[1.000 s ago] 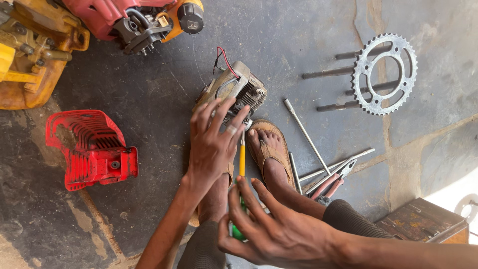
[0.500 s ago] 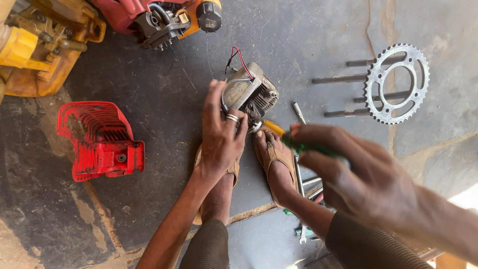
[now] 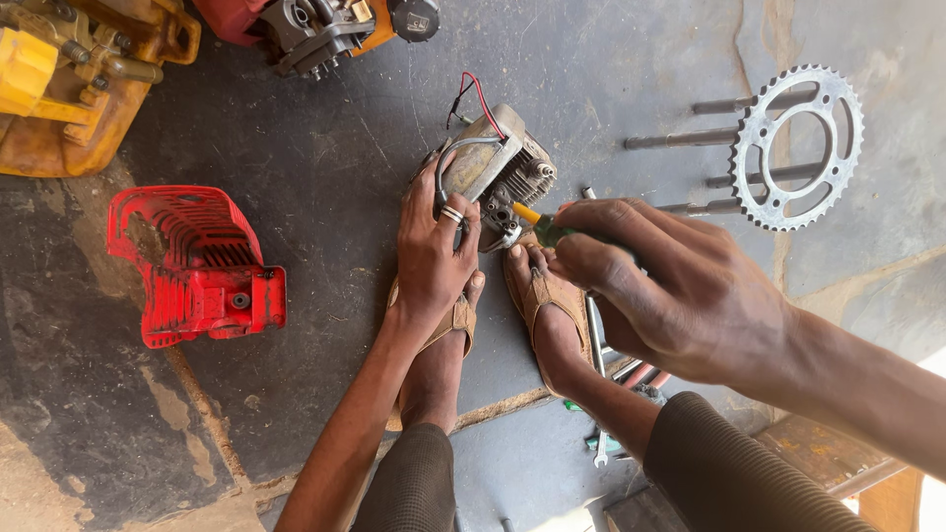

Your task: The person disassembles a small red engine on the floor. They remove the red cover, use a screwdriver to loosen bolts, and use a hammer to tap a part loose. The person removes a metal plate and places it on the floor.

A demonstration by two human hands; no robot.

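A small grey engine block [image 3: 493, 163] with cooling fins and red and black wires lies on the dark stone floor, just beyond my sandalled feet. My left hand [image 3: 434, 246], wearing a ring, presses on its near left side and holds it steady. My right hand [image 3: 660, 281] is closed around a screwdriver [image 3: 537, 222] with a green and yellow handle, whose tip points at the engine's near right side.
A red plastic engine cover [image 3: 197, 266] lies to the left. Yellow machine parts [image 3: 69, 84] and a red and orange engine [image 3: 325, 25] sit at the top. A chain sprocket [image 3: 798, 148] rests on long bolts at the right. Pliers and spanners [image 3: 616, 394] lie by my right foot.
My right hand picked up the screwdriver from the floor by my feet and brought it up to the engine. My left hand stayed on the engine.
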